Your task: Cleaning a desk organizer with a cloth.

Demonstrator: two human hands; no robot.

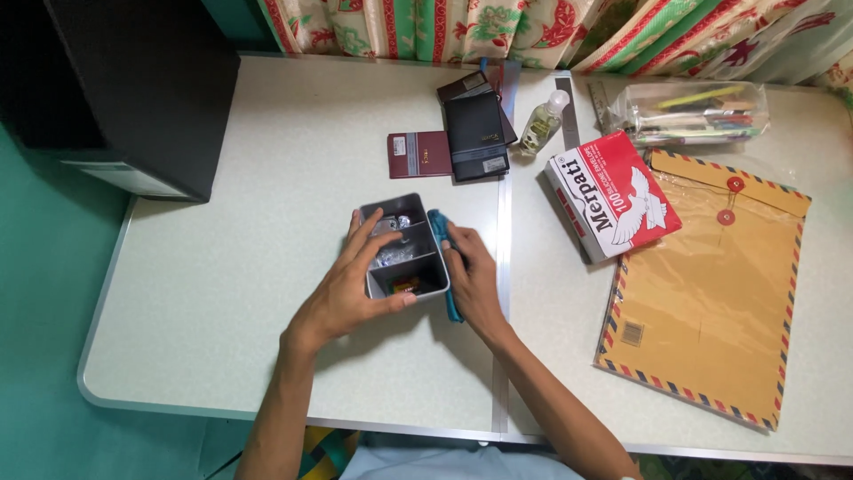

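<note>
A small grey divided organiser box (419, 236) sits near the middle of the pale table. Its compartments hold shiny metal clips and some small coloured bits. My left hand (348, 289) lies over the box's left side, thumb on its front edge and fingers reaching into the compartments. My right hand (474, 277) presses a teal cloth (442, 229) against the box's right wall.
A black computer case (133, 89) stands at the back left. Dark wallets and a maroon booklet (419, 155) lie behind the box, beside a small clear bottle (540, 124). To the right are a red-and-white envelope box (613, 194), a large brown envelope (711, 302) and a clear pencil pouch (693, 111).
</note>
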